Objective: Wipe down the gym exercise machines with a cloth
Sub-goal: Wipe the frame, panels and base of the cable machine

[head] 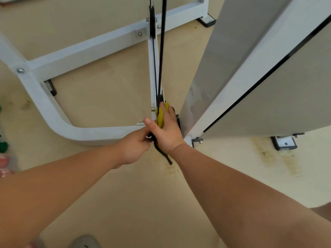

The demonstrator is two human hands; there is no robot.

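A yellow cloth [160,116] is wrapped round the black cable [162,51] of a white cable machine, low down near the bottom pulley. My right hand [165,130] grips the cloth around the cable, thumb pointing left. My left hand [133,146] pinches a dark strap end [162,153] that hangs below the cloth, right beside my right hand. The white frame base [59,120] curves across the floor on the left.
A tall grey weight-stack shroud [232,56] with a white post stands at right on bolted feet [284,143]. An upper pulley [152,20] sits on the upright. Beige floor with stains lies below. A grey shoe tip [85,241] shows at the bottom.
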